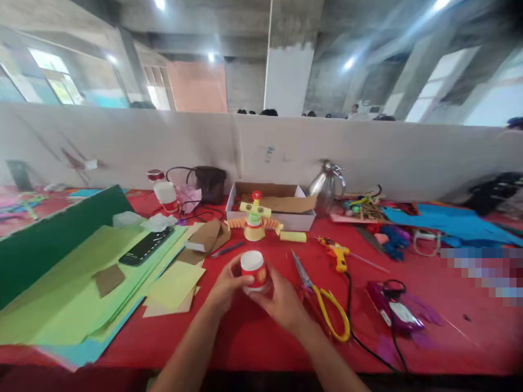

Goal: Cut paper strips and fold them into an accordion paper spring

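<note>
Both my hands hold a small red paper cup (254, 270) with a white base, turned upside down just above the red table (449, 326). My left hand (226, 287) wraps its left side with curled fingers. My right hand (281, 301) grips its right and lower side. Behind the cup stands a yellow paper-cup figure (255, 220) with folded orange arms. Yellow-handled scissors (321, 294) lie just right of my right hand.
Green and yellow paper sheets (69, 288) with a black phone (146, 246) cover the left. An open cardboard box (272, 209), a metal jug (326, 185), a yellow glue gun (337, 253) with its cable, another cup (166, 195) and blue fabric (445, 220) lie around.
</note>
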{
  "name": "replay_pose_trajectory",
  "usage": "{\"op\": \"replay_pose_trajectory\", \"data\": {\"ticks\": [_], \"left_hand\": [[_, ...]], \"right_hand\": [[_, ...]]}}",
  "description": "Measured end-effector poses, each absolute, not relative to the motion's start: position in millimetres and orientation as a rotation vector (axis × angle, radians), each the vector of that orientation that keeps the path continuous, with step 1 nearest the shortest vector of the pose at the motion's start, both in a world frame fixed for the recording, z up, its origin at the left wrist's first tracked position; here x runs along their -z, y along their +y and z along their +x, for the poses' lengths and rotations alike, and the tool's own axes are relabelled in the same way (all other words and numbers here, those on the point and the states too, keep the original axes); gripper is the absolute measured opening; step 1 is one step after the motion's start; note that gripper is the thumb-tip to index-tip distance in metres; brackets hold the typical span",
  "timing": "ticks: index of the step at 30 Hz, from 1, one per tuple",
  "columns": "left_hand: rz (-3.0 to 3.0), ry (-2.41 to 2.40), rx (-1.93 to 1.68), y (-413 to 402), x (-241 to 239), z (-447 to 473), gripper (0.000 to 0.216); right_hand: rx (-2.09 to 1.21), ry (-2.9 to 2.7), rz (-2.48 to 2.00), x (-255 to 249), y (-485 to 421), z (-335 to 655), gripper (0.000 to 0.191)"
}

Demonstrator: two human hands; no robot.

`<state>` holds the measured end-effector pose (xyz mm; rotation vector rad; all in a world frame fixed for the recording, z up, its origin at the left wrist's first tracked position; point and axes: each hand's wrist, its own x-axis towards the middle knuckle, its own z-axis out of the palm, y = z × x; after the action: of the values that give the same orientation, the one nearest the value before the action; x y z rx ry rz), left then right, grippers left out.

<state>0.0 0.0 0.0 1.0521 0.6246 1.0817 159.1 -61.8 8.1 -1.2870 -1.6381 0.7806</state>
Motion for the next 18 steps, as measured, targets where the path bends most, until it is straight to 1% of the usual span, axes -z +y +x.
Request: {"op": "replay_pose_trajectory", "data": {"ticks": [5, 9, 12, 18], "left_hand": [[1.075, 0.678, -1.068, -2, -1, 5, 0.059], [1.096, 0.703, -1.048, -5, -3, 8, 0.061], [1.101, 0.718, -1.069, -6, -3, 8, 0.063], [1.128, 0.722, -1.137, -3, -1, 11, 0.070]], "right_hand": [[-0.743, -1.605, -1.311, -6, -58, 159, 0.054], [-0.766, -1.598, -1.275, -10, -55, 159, 0.050], [-0.770, -1.594, -1.256, -10, -52, 157, 0.051], [-0.737, -1.585, -1.258, 2, -43, 156, 0.063]]}}
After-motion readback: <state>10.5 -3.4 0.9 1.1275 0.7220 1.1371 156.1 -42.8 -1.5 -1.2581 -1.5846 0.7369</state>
